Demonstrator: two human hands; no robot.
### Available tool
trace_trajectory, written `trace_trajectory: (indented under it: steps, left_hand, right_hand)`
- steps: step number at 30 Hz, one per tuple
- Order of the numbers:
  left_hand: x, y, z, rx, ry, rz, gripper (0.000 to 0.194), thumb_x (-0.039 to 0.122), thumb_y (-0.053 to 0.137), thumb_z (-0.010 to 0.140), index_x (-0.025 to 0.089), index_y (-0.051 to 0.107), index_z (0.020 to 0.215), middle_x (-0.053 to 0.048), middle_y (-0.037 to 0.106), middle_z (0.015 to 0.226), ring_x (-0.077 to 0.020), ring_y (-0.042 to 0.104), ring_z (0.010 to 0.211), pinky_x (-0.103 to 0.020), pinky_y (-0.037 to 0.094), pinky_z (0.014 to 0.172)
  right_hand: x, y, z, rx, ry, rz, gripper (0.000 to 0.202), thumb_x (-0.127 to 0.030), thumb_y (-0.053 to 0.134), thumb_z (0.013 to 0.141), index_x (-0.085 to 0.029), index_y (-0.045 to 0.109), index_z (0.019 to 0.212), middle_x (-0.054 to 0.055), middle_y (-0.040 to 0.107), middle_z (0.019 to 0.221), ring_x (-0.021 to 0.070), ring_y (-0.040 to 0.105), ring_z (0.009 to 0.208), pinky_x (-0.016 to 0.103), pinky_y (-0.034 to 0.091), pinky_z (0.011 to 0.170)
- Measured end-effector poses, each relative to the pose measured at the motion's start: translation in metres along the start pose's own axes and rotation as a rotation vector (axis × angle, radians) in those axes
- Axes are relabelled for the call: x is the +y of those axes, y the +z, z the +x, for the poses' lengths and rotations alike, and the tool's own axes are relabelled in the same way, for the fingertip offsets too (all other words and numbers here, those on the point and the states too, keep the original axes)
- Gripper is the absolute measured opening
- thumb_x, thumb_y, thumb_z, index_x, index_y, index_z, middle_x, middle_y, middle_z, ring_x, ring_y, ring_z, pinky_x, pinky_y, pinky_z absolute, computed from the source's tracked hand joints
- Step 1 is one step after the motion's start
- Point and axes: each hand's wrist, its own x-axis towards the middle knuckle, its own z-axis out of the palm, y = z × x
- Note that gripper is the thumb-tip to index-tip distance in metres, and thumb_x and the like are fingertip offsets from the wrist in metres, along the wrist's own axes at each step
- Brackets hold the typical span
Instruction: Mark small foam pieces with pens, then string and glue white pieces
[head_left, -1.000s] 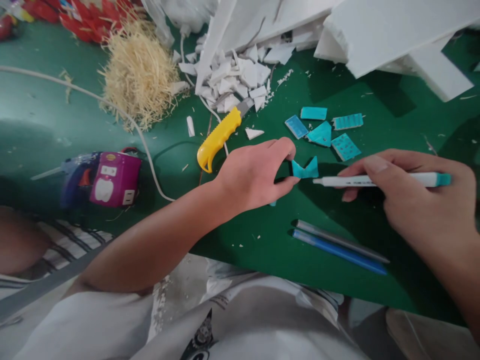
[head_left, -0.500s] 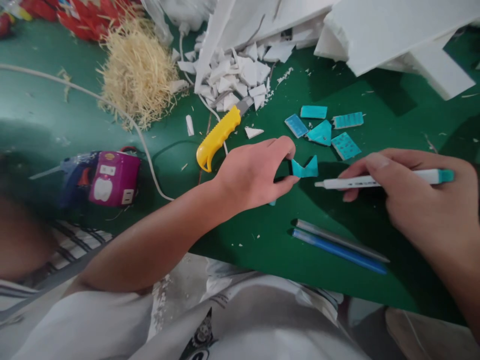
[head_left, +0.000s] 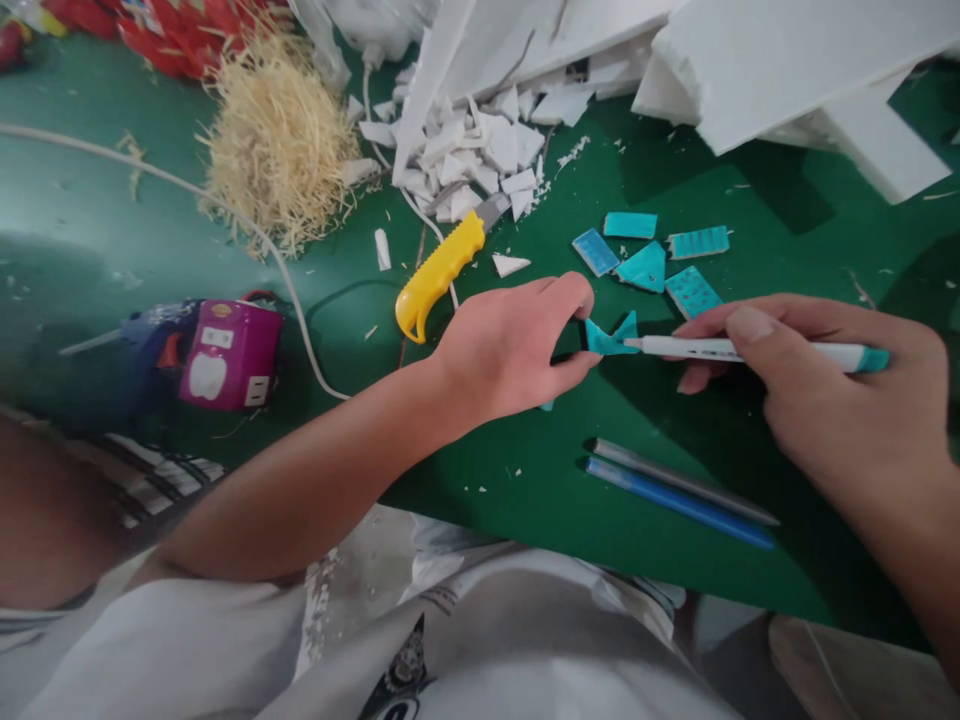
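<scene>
Between the thumb and fingers of my left hand [head_left: 517, 340] is a small teal notched foam piece [head_left: 613, 338], held near the table. My right hand [head_left: 832, 370] grips a white marker [head_left: 697, 348] with a teal end, and its tip meets the right side of that piece. Just beyond lie several teal and blue cut pieces, among them a striped piece [head_left: 699, 242], a dotted piece [head_left: 693, 292] and a pointed piece [head_left: 643, 268]. A bit of another teal piece [head_left: 547, 405] peeks out under my left hand. Nearer me rest a blue pen [head_left: 679, 502] and a grey pen [head_left: 686, 482].
A yellow-handled cutter [head_left: 442, 275] lies beyond my left wrist, beside a heap of white foam scraps [head_left: 480, 150]. Large white foam sheets [head_left: 795, 60] stand at the back. To the left are a straw bundle [head_left: 281, 150], a white cable [head_left: 255, 230] and a magenta power adapter [head_left: 231, 355].
My right hand has moved slightly left, bringing the marker tip from just beside the teal piece onto it. My left hand keeps its hold in nearly the same place.
</scene>
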Motion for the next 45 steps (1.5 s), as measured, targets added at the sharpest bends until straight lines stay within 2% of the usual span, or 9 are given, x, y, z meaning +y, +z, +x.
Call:
trace_trajectory:
  steps: [6, 11, 15, 22, 26, 31, 35, 41, 45]
  left_hand:
    - [0.000, -0.002, 0.000, -0.024, -0.008, 0.000, 0.027, 0.038, 0.072, 0.088, 0.021, 0.060, 0.103, 0.006, 0.058, 0.073, -0.0128, 0.060, 0.065, -0.025, 0.031, 0.055]
    - [0.002, -0.002, 0.001, -0.043, -0.036, -0.002, 0.028, 0.039, 0.072, 0.088, 0.020, 0.060, 0.105, 0.005, 0.059, 0.074, -0.0135, 0.060, 0.065, -0.026, 0.032, 0.057]
    - [0.002, -0.002, 0.001, -0.053, -0.033, 0.001, 0.028, 0.039, 0.072, 0.088, 0.021, 0.060, 0.105, 0.005, 0.058, 0.074, -0.0137, 0.060, 0.066, -0.026, 0.032, 0.057]
    - [0.002, -0.001, 0.001, -0.031, -0.022, -0.004, 0.027, 0.039, 0.072, 0.087, 0.020, 0.061, 0.104, 0.005, 0.059, 0.073, -0.0125, 0.058, 0.063, -0.025, 0.031, 0.056]
    - [0.001, -0.002, 0.001, -0.031, -0.014, -0.004, 0.026, 0.038, 0.071, 0.087, 0.021, 0.060, 0.104, 0.005, 0.060, 0.074, -0.0138, 0.061, 0.066, -0.026, 0.032, 0.056]
    - [0.002, -0.003, 0.001, -0.039, -0.024, -0.006, 0.027, 0.039, 0.072, 0.087, 0.021, 0.060, 0.103, 0.005, 0.060, 0.074, -0.0151, 0.064, 0.068, -0.026, 0.033, 0.057]
    - [0.002, -0.002, 0.000, -0.035, -0.022, 0.002, 0.026, 0.038, 0.071, 0.087, 0.021, 0.060, 0.103, 0.005, 0.058, 0.072, -0.0145, 0.062, 0.067, -0.026, 0.033, 0.056]
    - [0.000, -0.001, 0.000, -0.012, -0.003, -0.006, 0.026, 0.040, 0.070, 0.087, 0.021, 0.061, 0.102, 0.006, 0.057, 0.071, -0.0121, 0.058, 0.063, -0.025, 0.031, 0.055]
    - [-0.001, 0.000, 0.000, 0.006, 0.008, -0.013, 0.025, 0.040, 0.069, 0.087, 0.021, 0.061, 0.102, 0.006, 0.058, 0.071, -0.0117, 0.057, 0.062, -0.024, 0.030, 0.055]
  right_hand:
    - [0.005, 0.000, 0.000, -0.031, 0.003, 0.025, 0.040, -0.064, 0.070, 0.084, -0.028, 0.079, 0.067, 0.000, 0.065, 0.053, 0.0117, 0.056, 0.049, 0.027, 0.043, 0.046]
    - [0.010, 0.000, 0.001, 0.009, -0.087, -0.023, 0.036, -0.063, 0.068, 0.086, -0.030, 0.082, 0.080, 0.000, 0.067, 0.056, 0.0108, 0.054, 0.048, 0.026, 0.035, 0.043]
    - [0.006, 0.000, -0.001, -0.017, -0.019, -0.009, 0.039, -0.061, 0.068, 0.087, -0.029, 0.078, 0.067, 0.000, 0.065, 0.053, 0.0101, 0.049, 0.046, 0.028, 0.035, 0.044]
    - [0.002, 0.000, -0.002, 0.022, -0.044, -0.012, 0.033, -0.061, 0.069, 0.087, -0.031, 0.081, 0.078, -0.001, 0.065, 0.056, 0.0109, 0.050, 0.048, 0.028, 0.036, 0.044]
    - [0.002, -0.002, 0.000, -0.018, 0.008, -0.038, 0.033, -0.053, 0.070, 0.087, -0.028, 0.078, 0.066, 0.000, 0.067, 0.055, 0.0122, 0.057, 0.051, 0.027, 0.040, 0.046]
    - [0.002, 0.000, 0.001, 0.016, -0.009, -0.018, 0.026, -0.050, 0.071, 0.084, -0.029, 0.081, 0.072, 0.000, 0.068, 0.055, 0.0129, 0.053, 0.048, 0.028, 0.036, 0.042]
    - [0.003, 0.000, 0.001, 0.007, 0.008, -0.010, 0.032, -0.049, 0.070, 0.085, -0.027, 0.077, 0.063, 0.001, 0.065, 0.052, 0.0112, 0.050, 0.046, 0.027, 0.033, 0.042]
    - [-0.001, 0.002, -0.002, 0.047, 0.075, 0.027, 0.028, -0.044, 0.070, 0.088, -0.027, 0.078, 0.067, -0.001, 0.063, 0.052, 0.0089, 0.050, 0.046, 0.027, 0.038, 0.045]
    - [0.000, 0.001, -0.001, 0.058, 0.034, 0.016, 0.033, -0.051, 0.068, 0.089, -0.027, 0.078, 0.067, 0.000, 0.065, 0.053, 0.0117, 0.053, 0.047, 0.029, 0.043, 0.046]
